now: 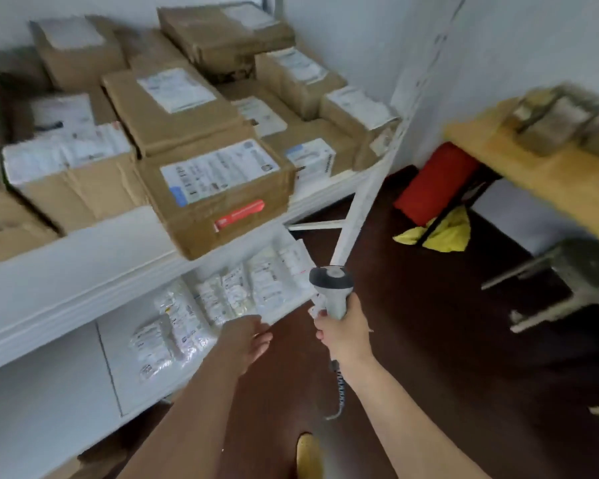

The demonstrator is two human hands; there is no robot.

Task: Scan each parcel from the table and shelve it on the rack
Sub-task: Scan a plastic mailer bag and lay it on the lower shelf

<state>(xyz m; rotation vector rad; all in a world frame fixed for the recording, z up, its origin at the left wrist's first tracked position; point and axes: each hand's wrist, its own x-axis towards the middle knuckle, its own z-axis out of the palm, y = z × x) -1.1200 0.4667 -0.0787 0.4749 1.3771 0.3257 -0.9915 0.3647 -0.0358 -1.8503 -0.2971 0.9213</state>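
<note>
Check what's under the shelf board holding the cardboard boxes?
Under the upper shelf board lies a lower shelf carrying white plastic mailer bags with labels. The board hides the back of that lower shelf, so whatever lies further in cannot be seen.

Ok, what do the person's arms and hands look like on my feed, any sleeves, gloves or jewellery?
Both forearms are bare up to the frame edge, no sleeves in view. The left hand and right hand wear no gloves. No watch or bracelet shows; the picture is too blurred to rule out rings.
</note>
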